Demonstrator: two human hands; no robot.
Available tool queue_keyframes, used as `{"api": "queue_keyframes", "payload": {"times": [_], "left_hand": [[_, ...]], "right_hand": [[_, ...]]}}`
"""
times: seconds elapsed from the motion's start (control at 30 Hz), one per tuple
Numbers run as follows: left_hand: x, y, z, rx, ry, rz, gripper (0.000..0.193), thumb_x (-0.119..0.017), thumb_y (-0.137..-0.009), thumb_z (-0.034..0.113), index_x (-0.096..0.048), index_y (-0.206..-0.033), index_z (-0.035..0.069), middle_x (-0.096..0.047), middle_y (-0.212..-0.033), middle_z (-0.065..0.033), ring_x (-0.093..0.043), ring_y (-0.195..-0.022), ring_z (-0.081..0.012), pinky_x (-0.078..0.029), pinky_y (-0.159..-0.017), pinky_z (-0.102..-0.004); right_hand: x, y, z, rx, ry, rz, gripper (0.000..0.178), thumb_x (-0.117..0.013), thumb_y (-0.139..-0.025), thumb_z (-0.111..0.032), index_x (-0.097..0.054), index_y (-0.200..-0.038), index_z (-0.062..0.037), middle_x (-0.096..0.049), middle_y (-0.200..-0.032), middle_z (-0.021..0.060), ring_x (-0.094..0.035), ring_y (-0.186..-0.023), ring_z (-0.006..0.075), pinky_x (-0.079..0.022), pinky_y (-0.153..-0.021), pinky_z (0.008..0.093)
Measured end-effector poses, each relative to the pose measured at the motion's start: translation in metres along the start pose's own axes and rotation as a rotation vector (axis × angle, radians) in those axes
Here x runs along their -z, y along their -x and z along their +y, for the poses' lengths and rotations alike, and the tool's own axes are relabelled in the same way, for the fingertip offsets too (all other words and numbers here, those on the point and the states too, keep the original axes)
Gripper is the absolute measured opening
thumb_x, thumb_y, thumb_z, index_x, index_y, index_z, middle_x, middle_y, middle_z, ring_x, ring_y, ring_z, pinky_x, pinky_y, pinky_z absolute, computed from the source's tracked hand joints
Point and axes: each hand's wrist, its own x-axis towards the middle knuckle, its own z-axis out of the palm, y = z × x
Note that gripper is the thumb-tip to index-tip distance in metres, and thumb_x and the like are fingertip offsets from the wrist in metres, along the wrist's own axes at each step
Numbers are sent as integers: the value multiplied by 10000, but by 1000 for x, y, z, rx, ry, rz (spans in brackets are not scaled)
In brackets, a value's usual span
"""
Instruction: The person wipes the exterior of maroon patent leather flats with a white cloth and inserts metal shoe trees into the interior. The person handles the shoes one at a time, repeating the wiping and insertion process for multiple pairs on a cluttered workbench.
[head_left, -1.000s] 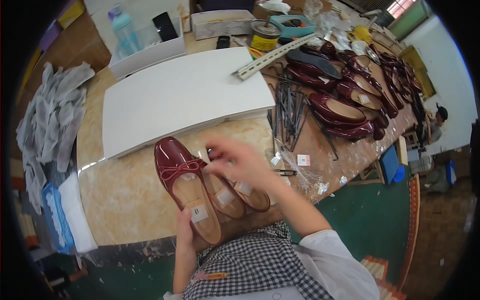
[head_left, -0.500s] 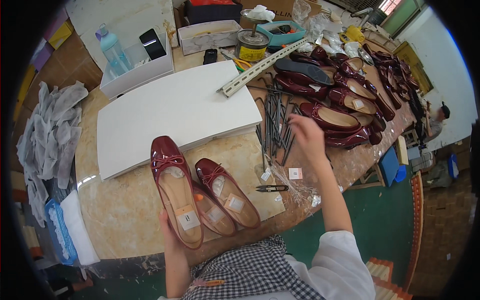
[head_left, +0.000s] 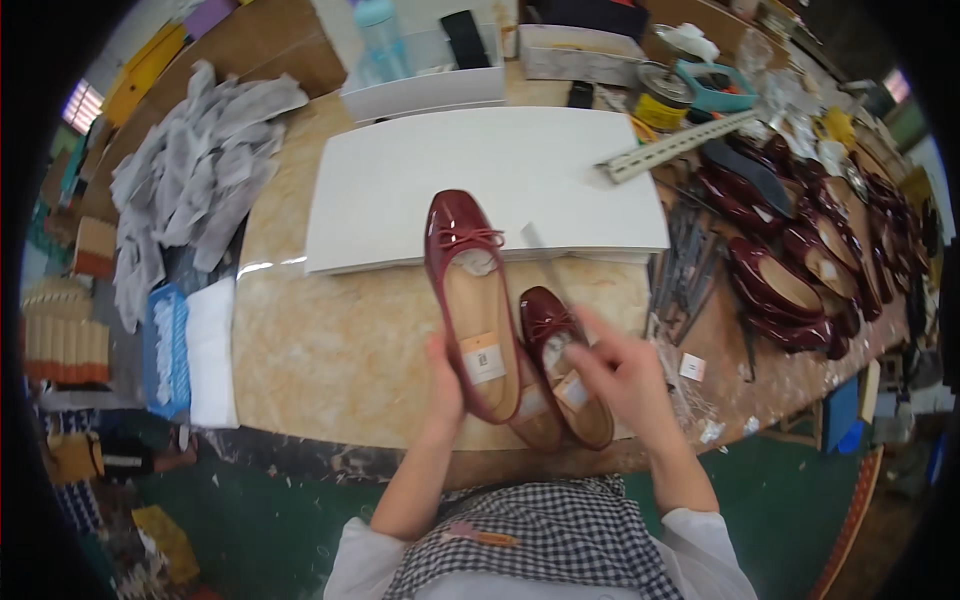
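Observation:
My left hand (head_left: 444,392) is closed on the heel end of a glossy burgundy ballet flat (head_left: 454,212), held tilted with its bow and toe pointing away. A price-style tag (head_left: 483,362) lies on its insole. My right hand (head_left: 630,378) is closed on a thin grey rod (head_left: 548,262), blurred by motion, whose far end rises beside the flat's toe. Beneath that hand, a second burgundy flat (head_left: 545,303) rests near the table's front edge. Another shoe's tagged insole (head_left: 532,405) shows between the two, the rest of it hidden.
A thick stack of white sheets (head_left: 480,170) lies ahead. On the right are dark thin rods (head_left: 690,270), a slotted metal bar (head_left: 680,147) and a heap of burgundy flats (head_left: 775,275). Crumpled grey wrapping (head_left: 200,170) and a blue basket (head_left: 167,350) sit on the left.
My right hand has come from the rod pile back to the left, now with a rod in it. My left hand still holds the flat. The whole view has swung leftward.

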Motion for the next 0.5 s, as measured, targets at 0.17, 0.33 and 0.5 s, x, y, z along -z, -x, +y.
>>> {"api": "queue_keyframes", "payload": {"times": [0.17, 0.33, 0.5], "left_hand": [[-5, 5, 28, -130, -27, -143, 776, -277, -957, 622, -238, -1469, 40, -432, -1402, -114, -433, -1281, -218, -333, -1072, -357], [-7, 11, 36, -182, -114, -160, 923, -378, -877, 717, -247, -1451, 6, -453, -1367, -130, -451, -1262, -209, -362, -1049, -352], [-12, 27, 18, -296, -197, -125, 868, -175, -912, 716, -267, -1466, 54, -423, -1422, -109, -422, -1292, -220, -325, -1079, -362]], "right_hand": [[-32, -9, -11, 8, -75, -201, 374, -580, -911, -147, -563, -1272, -47, -487, -557, 121, -442, -466, 143, -378, -478, 314], [-41, -24, -18, 51, -84, -149, 332, -563, -915, -144, -587, -1220, -17, -516, -554, 146, -493, -425, 227, -375, -453, 336], [-62, -24, -37, 214, 162, 55, 315, -561, -906, -142, -596, -1186, -2, -561, -551, 147, -546, -436, 274, -412, -440, 371]]}}
